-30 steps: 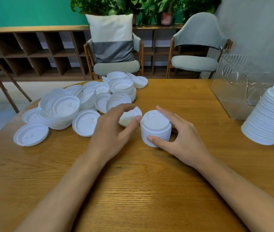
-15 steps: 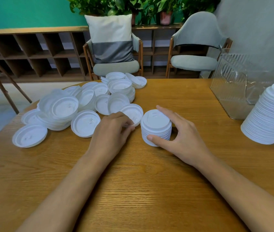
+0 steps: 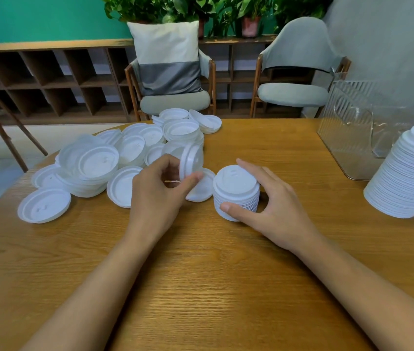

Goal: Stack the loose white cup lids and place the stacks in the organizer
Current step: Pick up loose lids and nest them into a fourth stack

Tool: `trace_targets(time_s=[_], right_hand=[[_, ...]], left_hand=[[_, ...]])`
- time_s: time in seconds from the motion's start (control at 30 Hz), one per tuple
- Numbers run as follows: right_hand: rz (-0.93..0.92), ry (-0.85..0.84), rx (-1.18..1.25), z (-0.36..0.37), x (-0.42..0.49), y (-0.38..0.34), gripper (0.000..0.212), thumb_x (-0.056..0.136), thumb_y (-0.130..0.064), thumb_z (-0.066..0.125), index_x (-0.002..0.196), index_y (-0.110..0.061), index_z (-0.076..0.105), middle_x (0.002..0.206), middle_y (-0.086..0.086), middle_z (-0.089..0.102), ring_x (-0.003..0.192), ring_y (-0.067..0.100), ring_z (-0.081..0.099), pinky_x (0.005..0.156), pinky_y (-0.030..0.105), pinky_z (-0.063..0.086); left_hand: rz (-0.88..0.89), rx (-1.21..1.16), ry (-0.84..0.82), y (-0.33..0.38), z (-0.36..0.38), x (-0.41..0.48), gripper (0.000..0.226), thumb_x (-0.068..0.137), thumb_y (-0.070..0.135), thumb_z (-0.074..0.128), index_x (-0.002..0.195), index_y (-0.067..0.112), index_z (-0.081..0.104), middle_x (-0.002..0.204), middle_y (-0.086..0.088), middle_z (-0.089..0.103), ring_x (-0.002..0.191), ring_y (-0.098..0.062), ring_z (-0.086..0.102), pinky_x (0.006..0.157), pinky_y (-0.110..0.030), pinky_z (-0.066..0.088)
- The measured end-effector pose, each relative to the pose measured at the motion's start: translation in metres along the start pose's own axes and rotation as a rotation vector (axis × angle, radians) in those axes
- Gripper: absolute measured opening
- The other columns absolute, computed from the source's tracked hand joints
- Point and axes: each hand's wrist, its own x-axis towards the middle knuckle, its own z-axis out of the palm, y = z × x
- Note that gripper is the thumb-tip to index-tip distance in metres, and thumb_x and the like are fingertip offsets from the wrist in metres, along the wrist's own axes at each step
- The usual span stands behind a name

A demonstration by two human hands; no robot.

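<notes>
Teal wall [image 3: 36,19] and a long wooden cubby shelf [image 3: 49,79] close off the back of the room, with potted plants [image 3: 175,6] standing along the shelf's top. Nearer, a round wooden bench [image 3: 213,287] fills most of the view. Two grey-green armchairs stand behind it: the left chair [image 3: 175,102] carries a cream and grey cushion [image 3: 168,57], and the right chair [image 3: 294,46] has nothing on its seat. On the bench's far right stands a clear ribbed organizer [image 3: 347,117], and just in front of it, at the right edge of the view, a tall stack of white lids [image 3: 408,178] sits tilted. Across the bench's far left lies a wide pile of loose white lids [image 3: 130,150], some overlapping and some nested, with one single lid [image 3: 43,205] lying flat by itself at the near left. Near the middle stands a short stack of lids [image 3: 236,196]. The right hand [image 3: 277,206] grips it, thumb on the near side and fingers curved over the far edge. The left hand [image 3: 157,196], just left of the stack, pinches one lid [image 3: 190,160] on edge between thumb and fingers. Between that hand and the short stack another lid [image 3: 202,188] lies tilted on the bench.
</notes>
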Motion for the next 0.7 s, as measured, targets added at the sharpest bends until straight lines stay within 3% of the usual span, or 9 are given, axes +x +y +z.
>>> trace_targets(time_s=[0.07,0.17,0.23,0.3,0.4,0.47,0.6,0.7], right_hand=[[-0.005,0.012,0.010,0.001,0.001,0.000,0.083,0.078,-0.063,0.080,0.152,-0.041,0.047,0.139,-0.027,0.051,0.131,-0.010,0.045,0.100,0.004,0.034],[-0.007,0.013,0.016,0.002,0.001,-0.001,0.080,0.082,-0.058,0.080,0.153,-0.040,0.047,0.139,-0.025,0.051,0.129,-0.012,0.044,0.098,0.001,0.033],[-0.007,0.004,0.021,0.002,0.001,-0.003,0.083,0.083,-0.057,0.079,0.155,-0.041,0.042,0.139,-0.026,0.050,0.128,-0.016,0.042,0.096,-0.001,0.032],[-0.020,0.001,0.027,0.001,0.002,-0.004,0.087,0.083,-0.056,0.080,0.158,-0.044,0.036,0.142,-0.027,0.048,0.127,-0.020,0.040,0.096,-0.003,0.030],[-0.026,-0.014,0.054,0.000,0.002,-0.006,0.092,0.083,-0.054,0.081,0.159,-0.051,0.028,0.145,-0.029,0.046,0.130,-0.019,0.039,0.098,-0.003,0.030],[-0.035,-0.030,0.059,0.000,0.001,-0.007,0.092,0.084,-0.050,0.082,0.159,-0.050,0.028,0.143,-0.031,0.046,0.129,-0.020,0.039,0.097,-0.003,0.029],[-0.081,-0.052,0.036,0.003,-0.001,-0.009,0.086,0.084,-0.046,0.084,0.157,-0.041,0.040,0.142,-0.027,0.050,0.130,-0.016,0.042,0.098,-0.001,0.030],[-0.080,-0.051,0.040,0.004,-0.001,-0.010,0.082,0.083,-0.046,0.084,0.155,-0.039,0.044,0.140,-0.029,0.050,0.129,-0.019,0.041,0.097,-0.002,0.029]], left_hand=[[-0.049,-0.177,0.000,0.007,-0.001,0.000,0.026,0.089,0.024,0.084,0.110,0.021,0.069,0.092,0.004,0.077,0.086,-0.015,0.075,0.084,-0.032,0.062],[-0.113,-0.419,-0.061,0.014,-0.001,-0.001,0.048,0.094,0.012,0.078,0.137,0.025,0.062,0.086,-0.001,0.071,0.084,-0.016,0.076,0.086,-0.039,0.065],[-0.140,-0.493,-0.120,0.017,0.001,-0.003,0.052,0.096,0.012,0.075,0.142,0.030,0.061,0.096,-0.023,0.063,0.092,-0.019,0.075,0.086,-0.037,0.064],[-0.149,-0.529,-0.185,0.018,0.003,-0.003,0.049,0.097,0.013,0.073,0.142,0.030,0.063,0.111,-0.024,0.067,0.103,-0.022,0.075,0.086,-0.036,0.064],[-0.104,-0.409,-0.265,0.013,0.007,-0.001,0.041,0.101,0.020,0.068,0.140,0.031,0.065,0.096,0.008,0.073,0.089,-0.010,0.072,0.082,-0.027,0.060],[-0.059,-0.297,-0.308,0.009,0.009,-0.002,0.037,0.103,0.027,0.064,0.139,0.037,0.066,0.089,0.019,0.068,0.077,-0.004,0.060,0.077,-0.020,0.051],[0.006,-0.077,-0.344,0.003,0.016,-0.006,0.034,0.106,0.038,0.058,0.137,0.051,0.064,0.113,0.011,0.059,0.093,-0.007,0.057,0.089,-0.016,0.046],[0.073,0.011,-0.308,0.001,0.017,-0.008,0.038,0.103,0.049,0.059,0.141,0.045,0.062,0.107,0.017,0.052,0.097,-0.006,0.055,0.084,-0.012,0.040]])
